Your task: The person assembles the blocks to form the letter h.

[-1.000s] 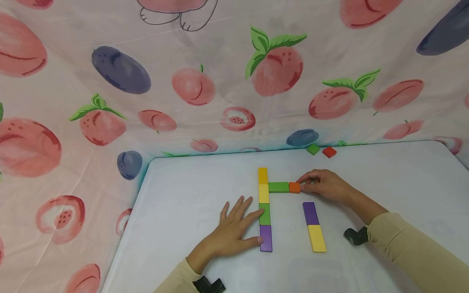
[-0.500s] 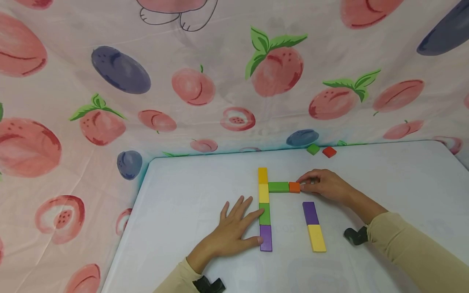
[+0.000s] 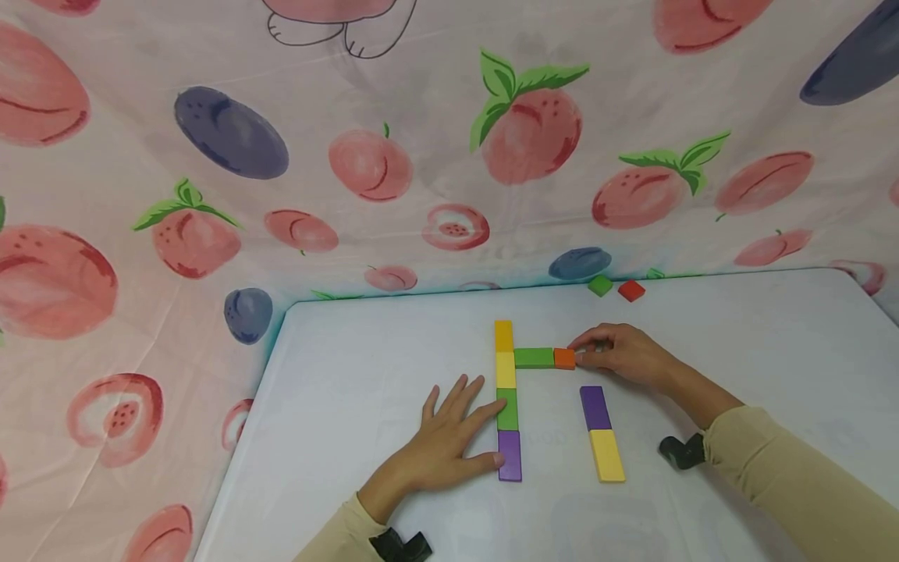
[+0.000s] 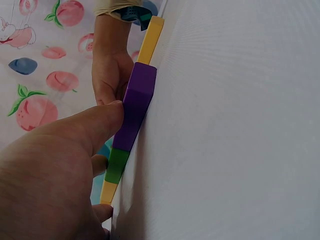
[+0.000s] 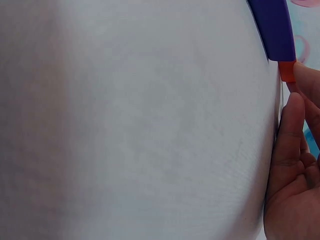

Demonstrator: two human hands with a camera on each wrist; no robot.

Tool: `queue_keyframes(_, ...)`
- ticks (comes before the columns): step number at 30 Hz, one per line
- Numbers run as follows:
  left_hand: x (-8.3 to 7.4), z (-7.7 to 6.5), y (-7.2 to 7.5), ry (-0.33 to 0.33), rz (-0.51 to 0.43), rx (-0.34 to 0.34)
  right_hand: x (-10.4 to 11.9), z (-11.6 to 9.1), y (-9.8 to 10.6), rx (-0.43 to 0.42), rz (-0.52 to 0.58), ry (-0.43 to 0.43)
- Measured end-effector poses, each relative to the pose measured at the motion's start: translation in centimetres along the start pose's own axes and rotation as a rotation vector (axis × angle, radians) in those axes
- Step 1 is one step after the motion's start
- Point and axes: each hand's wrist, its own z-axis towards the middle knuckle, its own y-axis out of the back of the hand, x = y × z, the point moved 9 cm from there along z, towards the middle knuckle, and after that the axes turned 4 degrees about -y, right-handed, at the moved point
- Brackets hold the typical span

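Note:
In the head view, my left hand (image 3: 449, 449) lies with fingers spread beside a column of blocks. Its index fingertip touches the green block (image 3: 507, 414), and its thumb touches the purple block (image 3: 510, 457) below. Two yellow blocks (image 3: 506, 370) continue the column upward. A green block (image 3: 534, 358) juts right from it, ending against a small orange block (image 3: 564, 358). My right hand (image 3: 628, 355) pinches that orange block at its right end with thumb and index finger. The right wrist view shows a fingertip against the orange block (image 5: 287, 71); the left wrist view shows my left thumb on the purple block (image 4: 136, 107).
Right of the column, a purple block (image 3: 595, 407) and a yellow block (image 3: 607, 456) form a slanted line. Near the far edge lie a green block (image 3: 600, 286) and a red block (image 3: 631, 291). A fruit-print cloth (image 3: 393, 86) rises behind the white table (image 3: 365, 351).

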Motion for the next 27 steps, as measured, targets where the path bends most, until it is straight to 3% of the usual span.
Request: queue_keyframes(27, 0.25, -0.23, -0.21, -0.003, -0.004, 0.002, -0.04, -0.36, -0.29, -0.026, 0.003, 0.011)
